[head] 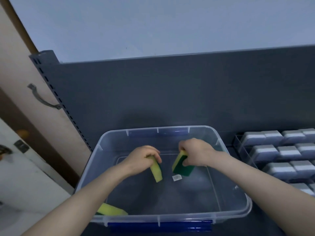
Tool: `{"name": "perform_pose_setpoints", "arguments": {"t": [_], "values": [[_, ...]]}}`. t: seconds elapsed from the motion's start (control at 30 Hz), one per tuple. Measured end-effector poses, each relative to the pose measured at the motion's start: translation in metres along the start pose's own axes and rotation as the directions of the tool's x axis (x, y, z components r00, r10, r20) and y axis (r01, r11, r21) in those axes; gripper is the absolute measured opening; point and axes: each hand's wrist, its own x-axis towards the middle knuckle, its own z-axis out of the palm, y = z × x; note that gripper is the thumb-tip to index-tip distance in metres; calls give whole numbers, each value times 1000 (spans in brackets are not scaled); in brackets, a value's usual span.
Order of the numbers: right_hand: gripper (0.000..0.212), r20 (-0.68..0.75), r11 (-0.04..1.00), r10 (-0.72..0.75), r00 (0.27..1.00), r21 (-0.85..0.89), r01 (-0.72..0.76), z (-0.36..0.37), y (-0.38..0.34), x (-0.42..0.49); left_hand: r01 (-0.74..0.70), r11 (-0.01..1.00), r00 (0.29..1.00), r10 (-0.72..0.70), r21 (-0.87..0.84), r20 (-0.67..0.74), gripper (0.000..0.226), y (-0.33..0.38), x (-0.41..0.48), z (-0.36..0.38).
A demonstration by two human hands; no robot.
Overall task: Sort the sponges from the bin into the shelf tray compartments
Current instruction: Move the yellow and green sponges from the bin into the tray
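Dark shelf (187, 92), clear bin (238, 193), pale wall (153, 23)

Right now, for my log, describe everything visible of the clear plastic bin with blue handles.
The clear plastic bin is rectangular, round-cornered, with blue handles at both ends. It sits lidless on the dark grey shelf, left of a clear tray of grey sponges. Inside: a white label, a loose yellow-green sponge near-left, plus the left hand and right hand, each gripping another.

Bin (235, 169) clear glossy plastic; shelf (153, 92) matt metal.
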Motion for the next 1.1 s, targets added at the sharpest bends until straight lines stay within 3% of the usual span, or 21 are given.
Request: {"name": "perform_pose_setpoints", "arguments": {"t": [0.07, 0.23, 0.33, 0.43, 0.53, 0.63, 0.77, 1.1], "values": [[39, 13, 1000, -6, 1000, -12, 6, 6, -3, 2, 35, 999, 999, -34, 29, -12, 28, -2, 2, 1], [38, 43, 999, -11, 999, 52, 8, 18, -2, 8, 273, 945, 960, -280, 179, 16, 61, -24, 7, 4], [39, 59, 1000, -14, 998, 7, 14, 23, -1, 18, 336, 919, 941, -336, 204, -39, 61, -29, 12, 4], [44, 14, 993, -14, 1000, -114, 15, 30, 0, 26, 284, 916, 957, -254, 284, -138, 53, -19, 16, 8], [41, -54, 989, -54, 997, -144, 46, 33, 0, 26, 134, 938, 974, -65, 320, -217, 42, -10, 19, 13], [38, -48, 968, -128, 991, -225, 114, 36, -1, 23, 3, 934, 998, 22, 357, -65, 42, -10, 22, 23], [40, 70, 891, -295, 953, -341, 301, 43, 2, 25, -73, 842, 979, -41, 534, 199, 74, -15, 27, 39], [35, 239, 742, -317, 918, -540, 396, 40, -7, 21, -172, 677, 968, -17, 716, 250, 47, -11, 33, 32]]}}
